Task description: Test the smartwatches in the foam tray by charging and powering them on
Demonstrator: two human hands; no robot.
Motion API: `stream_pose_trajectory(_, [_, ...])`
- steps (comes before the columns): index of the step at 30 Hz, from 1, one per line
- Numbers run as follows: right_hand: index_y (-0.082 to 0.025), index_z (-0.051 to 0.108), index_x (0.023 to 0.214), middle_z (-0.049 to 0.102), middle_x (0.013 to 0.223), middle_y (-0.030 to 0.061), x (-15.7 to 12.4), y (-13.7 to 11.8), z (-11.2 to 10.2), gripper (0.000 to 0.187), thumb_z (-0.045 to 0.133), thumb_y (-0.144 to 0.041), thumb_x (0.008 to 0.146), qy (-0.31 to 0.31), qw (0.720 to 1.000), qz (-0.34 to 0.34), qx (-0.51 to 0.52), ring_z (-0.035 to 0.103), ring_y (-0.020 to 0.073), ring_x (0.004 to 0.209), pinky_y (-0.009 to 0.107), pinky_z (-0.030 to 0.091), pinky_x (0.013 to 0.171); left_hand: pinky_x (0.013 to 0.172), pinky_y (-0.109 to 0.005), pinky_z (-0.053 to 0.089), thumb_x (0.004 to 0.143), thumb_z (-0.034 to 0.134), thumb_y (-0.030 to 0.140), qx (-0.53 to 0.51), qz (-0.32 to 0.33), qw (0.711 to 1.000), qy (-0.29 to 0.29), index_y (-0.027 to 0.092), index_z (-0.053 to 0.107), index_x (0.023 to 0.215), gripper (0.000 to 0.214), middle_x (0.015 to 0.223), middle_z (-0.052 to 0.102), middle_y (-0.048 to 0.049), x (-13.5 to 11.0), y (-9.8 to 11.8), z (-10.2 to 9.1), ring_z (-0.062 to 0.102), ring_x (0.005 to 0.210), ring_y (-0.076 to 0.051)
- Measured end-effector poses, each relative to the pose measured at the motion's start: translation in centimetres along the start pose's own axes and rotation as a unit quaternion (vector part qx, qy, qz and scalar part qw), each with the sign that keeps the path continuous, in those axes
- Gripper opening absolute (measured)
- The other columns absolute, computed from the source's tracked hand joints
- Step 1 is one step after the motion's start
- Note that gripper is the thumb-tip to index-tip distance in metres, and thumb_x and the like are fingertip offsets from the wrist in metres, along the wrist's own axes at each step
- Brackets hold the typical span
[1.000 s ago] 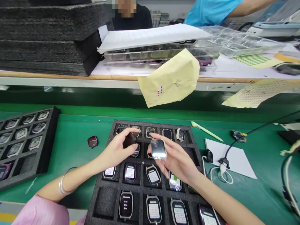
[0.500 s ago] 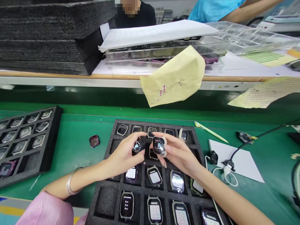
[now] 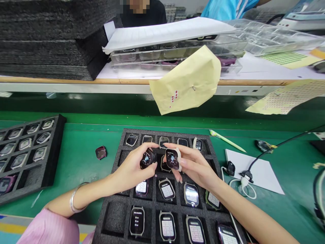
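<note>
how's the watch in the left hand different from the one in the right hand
The dark-cased watch body sits in the left hand; the pale, silvery-cased watch body sits in the right hand. The dark one looks rounder and tilts rightward, while the pale one looks squarer and more upright. Both have lit screens, no straps, and are held above the black foam tray.

A foam tray (image 3: 119, 217) of watches sits centre on the bench (image 3: 76, 162); a second tray (image 3: 54, 149) left, paper (image 3: 264, 176) right, shelf (image 3: 76, 81) behind.

An electronics assembly line: a green conveyor tabletop (image 3: 76, 162), foam trays (image 3: 122, 217) full of smartwatch bodies (image 3: 167, 227), stacked foam sheets (image 3: 50, 37) and clear plastic trays (image 3: 266, 40)
</note>
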State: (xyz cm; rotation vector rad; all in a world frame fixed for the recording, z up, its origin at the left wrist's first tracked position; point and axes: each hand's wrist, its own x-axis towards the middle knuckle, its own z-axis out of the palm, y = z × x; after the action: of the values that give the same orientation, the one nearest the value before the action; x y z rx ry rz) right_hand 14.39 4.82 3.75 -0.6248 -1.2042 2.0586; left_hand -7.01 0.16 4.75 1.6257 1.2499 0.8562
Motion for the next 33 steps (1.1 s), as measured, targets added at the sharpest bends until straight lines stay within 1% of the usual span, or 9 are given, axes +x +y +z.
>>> stream_pose_trajectory(2, [-0.02, 0.067, 0.122, 0.068, 0.083, 0.0047, -0.03, -0.05, 0.03, 0.04, 0.072, -0.028, 0.083, 0.003, 1.0, -0.001, -0.007, 0.062, 0.0135, 0.05, 0.024, 0.05, 0.043, 0.092, -0.032, 0.045, 0.082, 0.055, 0.015, -0.002, 0.006, 1.0, -0.001, 0.022, 0.051, 0.119, 0.038, 0.114, 0.064, -0.0041, 0.02, 0.03, -0.08, 0.059, 0.101, -0.019])
stream_pose_trajectory(6, [-0.019, 0.067, 0.122, 0.069, 0.087, 0.0061, -0.04, -0.09, 0.0, 0.039, 0.071, -0.027, 0.084, 0.008, 1.0, -0.003, -0.019, 0.062, 0.0129, 0.051, 0.024, 0.049, 0.045, 0.093, -0.032, 0.045, 0.081, 0.057, 0.015, 0.011, 0.017, 1.0, 0.008, 0.022, 0.053, 0.114, 0.034, 0.111, 0.065, -0.0035, 0.0, 0.06, -0.23, 0.059, 0.102, -0.02])
stream_pose_trajectory(11, [-0.021, 0.066, 0.123, 0.069, 0.088, 0.0056, -0.17, -0.2, -0.07, 0.038, 0.07, -0.028, 0.085, 0.003, 1.0, -0.012, -0.024, 0.061, 0.0127, 0.051, 0.024, 0.049, 0.045, 0.086, -0.029, 0.048, 0.083, 0.056, 0.015, 0.002, 0.02, 1.0, 0.01, 0.023, 0.049, 0.124, 0.042, 0.108, 0.064, -0.0027, -0.22, 0.13, -0.22, 0.06, 0.092, -0.017])
stream_pose_trajectory(16, [-0.019, 0.065, 0.124, 0.068, 0.085, 0.0048, -0.21, -0.21, -0.3, 0.039, 0.069, -0.028, 0.085, 0.005, 0.999, -0.012, -0.041, 0.06, 0.0127, 0.05, 0.025, 0.048, 0.044, 0.093, -0.032, 0.046, 0.083, 0.056, 0.015, 0.019, 0.04, 0.999, -0.001, 0.022, 0.052, 0.119, 0.038, 0.113, 0.064, -0.0037, -0.31, 0.27, -0.24, 0.059, 0.102, -0.019])
stream_pose_trajectory(22, [-0.02, 0.066, 0.123, 0.067, 0.08, 0.0031, -0.01, -0.18, -0.47, 0.038, 0.07, -0.028, 0.086, -0.006, 0.999, -0.014, -0.036, 0.062, 0.0139, 0.052, 0.025, 0.049, 0.046, 0.089, -0.032, 0.048, 0.084, 0.056, 0.017, 0.015, 0.036, 0.999, 0.019, 0.023, 0.049, 0.126, 0.043, 0.113, 0.064, -0.0049, -0.13, 0.11, -0.28, 0.061, 0.098, -0.02])
stream_pose_trajectory(27, [-0.022, 0.066, 0.123, 0.068, 0.087, 0.0042, 0.01, -0.18, -0.41, 0.038, 0.069, -0.027, 0.086, -0.005, 0.999, -0.011, -0.033, 0.062, 0.0125, 0.052, 0.024, 0.048, 0.046, 0.087, -0.032, 0.048, 0.082, 0.057, 0.018, 0.032, 0.035, 0.999, 0.01, 0.022, 0.053, 0.112, 0.03, 0.107, 0.065, -0.0038, -0.08, 0.11, -0.3, 0.06, 0.097, -0.02])
stream_pose_trajectory(30, [-0.022, 0.065, 0.124, 0.069, 0.093, 0.0057, 0.06, -0.15, -0.46, 0.038, 0.069, -0.028, 0.086, -0.002, 0.999, -0.011, -0.039, 0.061, 0.012, 0.053, 0.024, 0.049, 0.046, 0.086, -0.032, 0.048, 0.082, 0.057, 0.018, 0.03, 0.034, 0.999, 0.02, 0.022, 0.053, 0.113, 0.031, 0.107, 0.065, -0.0041, -0.03, 0.16, -0.34, 0.06, 0.097, -0.02])
stream_pose_trajectory(33, [-0.02, 0.066, 0.122, 0.069, 0.092, 0.006, 0.14, -0.08, -0.57, 0.039, 0.07, -0.028, 0.085, 0.003, 0.999, -0.01, -0.042, 0.061, 0.0125, 0.053, 0.025, 0.05, 0.047, 0.089, -0.032, 0.047, 0.082, 0.055, 0.014, 0.029, 0.04, 0.998, 0.026, 0.022, 0.052, 0.116, 0.036, 0.111, 0.065, -0.0049, 0.25, -0.01, -0.43, 0.06, 0.101, -0.021])
